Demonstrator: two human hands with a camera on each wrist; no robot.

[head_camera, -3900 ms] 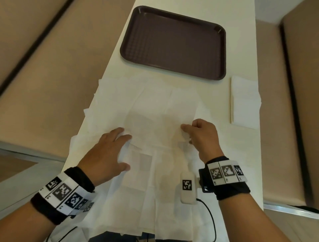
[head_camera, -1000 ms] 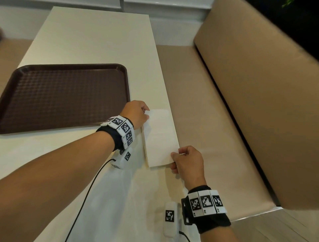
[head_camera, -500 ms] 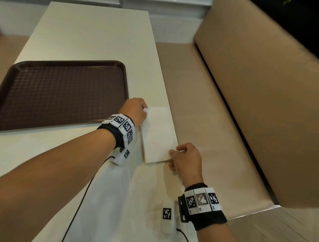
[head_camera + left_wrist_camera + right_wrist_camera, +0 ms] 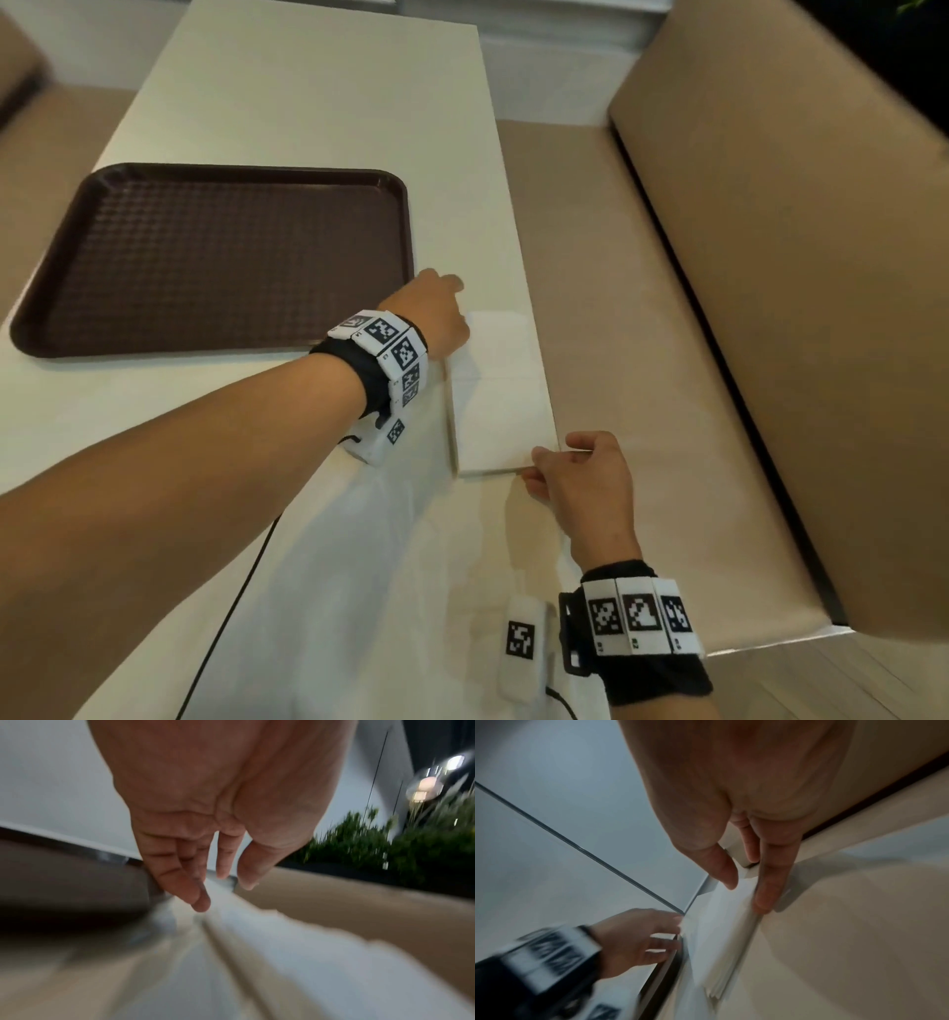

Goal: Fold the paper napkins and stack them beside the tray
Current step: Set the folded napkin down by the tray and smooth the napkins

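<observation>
A stack of folded white napkins (image 4: pixel 498 406) lies on the cream table, right of the dark brown tray (image 4: pixel 205 262) and along the table's right edge. My left hand (image 4: pixel 436 313) is at the stack's far left corner with its fingers straight, and it holds nothing. In the left wrist view the left hand (image 4: pixel 223 892) hangs open over the blurred napkin stack (image 4: pixel 270 943). My right hand (image 4: pixel 570 462) pinches the stack's near right corner. In the right wrist view the right hand (image 4: pixel 746 888) has its thumb on top of the stack (image 4: pixel 718 943) and a finger along its side.
Loose unfolded napkins (image 4: pixel 369 591) cover the near part of the table. A beige bench seat (image 4: pixel 642 360) and its backrest (image 4: pixel 796 257) run close along the table's right edge. The table beyond the tray (image 4: pixel 318 92) is bare.
About four seconds ago both hands lay on the loose spread napkins. Over the last second both hands stay at the stack's corners; the left hand's fingers have straightened and moved slightly beyond the far corner.
</observation>
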